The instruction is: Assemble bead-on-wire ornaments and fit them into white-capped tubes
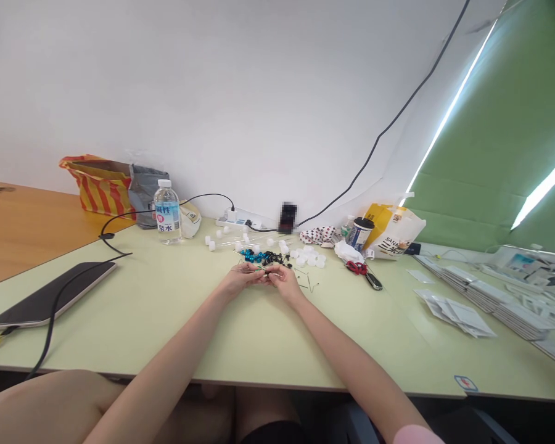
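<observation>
Head cam: big white wall [213,92] at back, then a pale green tbl [379,333] w/ lots of small stuff on it. On the L, by the wall, a striped bag [104,191] is open at the top, but can't see what's in it; a gray bag [143,185] is right next to it, insides hidden too. Tablet [55,293] lies flat near the L edge, w/ a black cord over it. On the R, a paper bag [400,231] stands by the wall, contents can't be seen. Bottle [167,216] is upright, white cap on, w/ clear stuff in it, prob. water. Cup [361,234] has a dark lid on, so can't tell what's inside. L hand [239,280] & R hand [284,283] meet mid-tbl, fingertips pinched nearly tight: L on a green bit [258,269], R on a dark bit [267,274]; too small to tell if they're one thing. Just past the hands: clear tubes [234,242] w/ white ends, white caps [312,259], blue beads [250,255], black beads [282,258], & thin pins [309,282] by the R hand. Step now looks like fitting tiny bits together; next move prob. needs a steady L pinch & a gentle R push.
</observation>
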`<action>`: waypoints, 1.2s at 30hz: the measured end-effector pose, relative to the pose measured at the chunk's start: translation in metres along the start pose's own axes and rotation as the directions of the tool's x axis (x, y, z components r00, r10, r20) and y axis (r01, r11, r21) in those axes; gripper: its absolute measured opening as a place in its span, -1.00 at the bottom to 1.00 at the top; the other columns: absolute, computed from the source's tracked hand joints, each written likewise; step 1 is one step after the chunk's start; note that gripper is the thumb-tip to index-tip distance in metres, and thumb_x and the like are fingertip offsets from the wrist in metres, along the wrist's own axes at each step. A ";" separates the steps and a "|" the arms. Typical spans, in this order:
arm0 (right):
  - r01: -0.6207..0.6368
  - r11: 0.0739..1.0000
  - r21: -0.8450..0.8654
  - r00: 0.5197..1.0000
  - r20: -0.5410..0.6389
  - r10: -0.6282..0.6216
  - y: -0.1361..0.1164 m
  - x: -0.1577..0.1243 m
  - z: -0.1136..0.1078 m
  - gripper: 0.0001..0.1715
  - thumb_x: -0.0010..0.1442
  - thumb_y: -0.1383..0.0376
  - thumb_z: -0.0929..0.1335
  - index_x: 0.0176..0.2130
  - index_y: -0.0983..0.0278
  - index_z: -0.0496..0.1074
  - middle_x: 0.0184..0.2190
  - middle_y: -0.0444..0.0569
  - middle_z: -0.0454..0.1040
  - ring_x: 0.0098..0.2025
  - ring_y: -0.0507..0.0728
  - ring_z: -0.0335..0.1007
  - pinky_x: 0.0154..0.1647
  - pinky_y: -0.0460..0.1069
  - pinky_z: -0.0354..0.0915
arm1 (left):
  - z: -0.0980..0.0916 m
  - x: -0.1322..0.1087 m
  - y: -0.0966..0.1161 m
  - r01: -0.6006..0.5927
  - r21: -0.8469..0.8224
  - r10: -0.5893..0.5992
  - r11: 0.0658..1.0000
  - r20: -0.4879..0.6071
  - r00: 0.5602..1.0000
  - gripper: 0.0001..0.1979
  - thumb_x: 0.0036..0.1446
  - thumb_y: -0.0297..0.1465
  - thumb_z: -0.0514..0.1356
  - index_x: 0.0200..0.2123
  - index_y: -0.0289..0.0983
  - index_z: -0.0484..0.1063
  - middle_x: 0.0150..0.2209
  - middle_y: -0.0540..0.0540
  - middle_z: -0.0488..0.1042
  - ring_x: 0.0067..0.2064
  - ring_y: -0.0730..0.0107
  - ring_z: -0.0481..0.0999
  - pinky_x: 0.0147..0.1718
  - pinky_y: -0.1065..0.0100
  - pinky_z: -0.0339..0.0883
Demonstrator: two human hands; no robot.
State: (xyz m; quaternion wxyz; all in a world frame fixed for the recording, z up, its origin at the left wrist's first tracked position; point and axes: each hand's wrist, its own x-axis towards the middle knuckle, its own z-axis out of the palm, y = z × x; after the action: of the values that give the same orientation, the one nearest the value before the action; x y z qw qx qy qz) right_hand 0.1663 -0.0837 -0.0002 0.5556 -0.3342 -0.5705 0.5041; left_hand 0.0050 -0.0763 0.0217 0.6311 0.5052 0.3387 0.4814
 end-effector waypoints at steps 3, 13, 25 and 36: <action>-0.002 1.000 -0.022 1.000 0.017 0.002 0.000 -0.001 0.001 -0.69 -0.09 0.14 0.41 -0.34 0.25 0.38 -0.54 -0.11 0.46 -0.46 0.09 0.45 -0.24 0.06 0.36 | -0.002 0.001 -0.001 0.017 0.030 -0.017 0.999 0.007 1.000 -0.69 -0.33 -0.30 0.41 -0.54 -0.34 0.40 -0.54 -0.05 0.51 -0.42 0.39 0.50 -0.20 0.25 0.34; -0.022 0.997 -0.080 0.997 0.067 0.027 0.001 0.001 -0.005 -0.60 -0.09 0.00 0.39 -0.38 0.26 0.38 -0.59 -0.15 0.40 -0.60 0.03 0.35 -0.53 -0.05 0.31 | 0.003 -0.007 0.007 0.003 0.139 -0.006 0.990 0.023 1.000 -0.65 -0.43 -0.31 0.43 -0.58 -0.31 0.35 -0.58 -0.01 0.48 -0.48 0.40 0.47 -0.37 0.31 0.36; -0.132 0.986 0.104 0.990 -0.036 0.136 -0.005 -0.002 0.002 -0.50 -0.31 0.06 0.50 -0.42 0.30 0.34 -0.57 -0.13 0.44 -0.55 0.09 0.43 -0.42 0.04 0.39 | 0.003 -0.005 0.005 -0.011 0.144 0.011 0.989 -0.002 1.000 -0.63 -0.44 -0.31 0.43 -0.56 -0.33 0.35 -0.55 -0.03 0.51 -0.47 0.37 0.49 -0.35 0.29 0.37; -0.117 0.976 0.182 0.990 -0.055 0.129 -0.003 -0.001 0.004 -0.55 -0.29 0.08 0.50 -0.43 0.30 0.39 -0.57 -0.10 0.48 -0.50 0.11 0.45 -0.37 0.05 0.41 | 0.004 -0.004 0.006 -0.045 0.087 0.045 0.995 0.003 0.999 -0.65 -0.40 -0.31 0.42 -0.49 -0.34 0.45 -0.50 -0.07 0.54 -0.41 0.33 0.52 -0.19 0.19 0.36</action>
State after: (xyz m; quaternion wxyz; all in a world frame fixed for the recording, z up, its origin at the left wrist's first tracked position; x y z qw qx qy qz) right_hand 0.1627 -0.0861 0.0031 0.5696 -0.3344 -0.4826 0.5752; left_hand 0.0055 -0.0810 0.0279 0.5978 0.5398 0.3475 0.4800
